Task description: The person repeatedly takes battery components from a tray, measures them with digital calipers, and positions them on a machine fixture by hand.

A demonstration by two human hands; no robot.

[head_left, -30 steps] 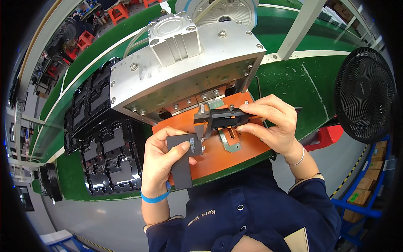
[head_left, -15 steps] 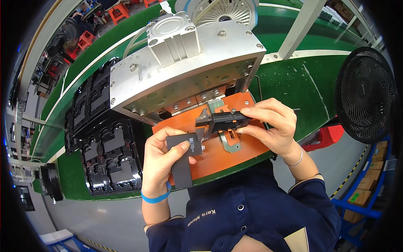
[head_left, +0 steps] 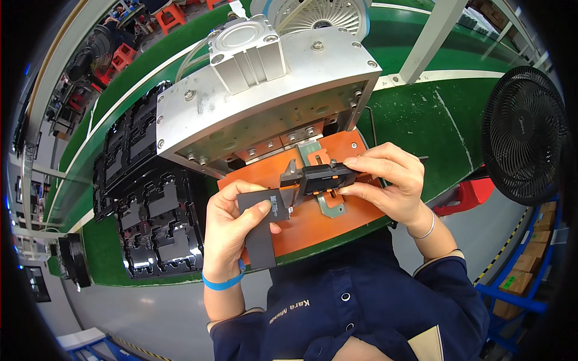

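Between thumb and fingers of the left hand (head_left: 229, 221) sits the black L-shaped piece (head_left: 261, 243), pinched; likely light, stiff, fragile at its metal tab (head_left: 290, 212), best held by its flat faces. Right of those fingers, the right hand (head_left: 394, 182) pinches the black caliper (head_left: 327, 180).

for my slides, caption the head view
Left hand holds a flat black part; right hand holds a caliper over an orange plate.

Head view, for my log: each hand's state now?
Left hand: closed, holding a flat black L-shaped piece.
Right hand: closed, holding a black digital caliper.
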